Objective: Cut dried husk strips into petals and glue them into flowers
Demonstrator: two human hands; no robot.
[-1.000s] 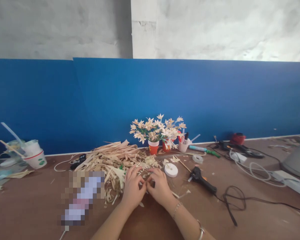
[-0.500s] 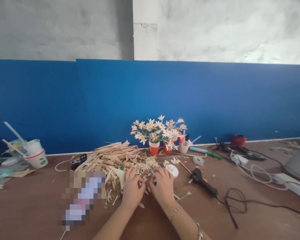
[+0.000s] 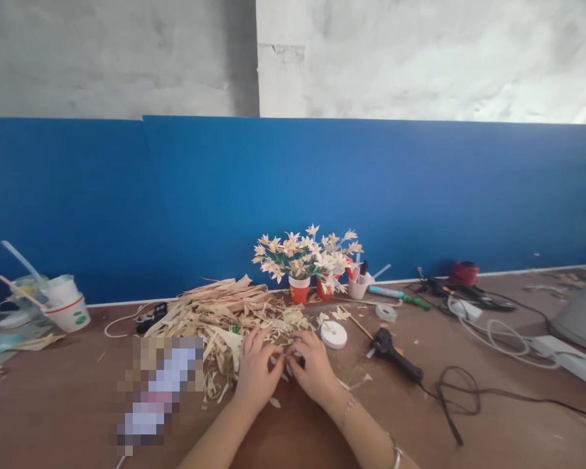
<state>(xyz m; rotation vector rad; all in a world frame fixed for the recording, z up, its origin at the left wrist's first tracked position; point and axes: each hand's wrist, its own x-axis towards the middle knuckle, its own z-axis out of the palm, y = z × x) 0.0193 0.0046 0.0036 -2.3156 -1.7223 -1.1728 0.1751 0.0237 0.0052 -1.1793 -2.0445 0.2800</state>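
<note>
Low over the brown table, my left hand has its thumb and fingers curled together in a pinch. My right hand is pinched in the same way, its fingertips close to those of the left. Whatever lies between the fingers is too small or hidden to name. Small pale petal-like pieces lie on the table just below my hands. Beyond my left hand spreads a heap of dry, straw-coloured husk strips. A white round disc sits just past my right hand.
Pale flowers stand in red cups by the blue partition. To the right lie a black glue gun with its cord and a tape roll. At left are a white cup and a blurred-out object.
My right hand has moved left, bringing its fingertips up to those of my left hand. My left hand stays nearly in place. The whole view has shifted slightly.
</note>
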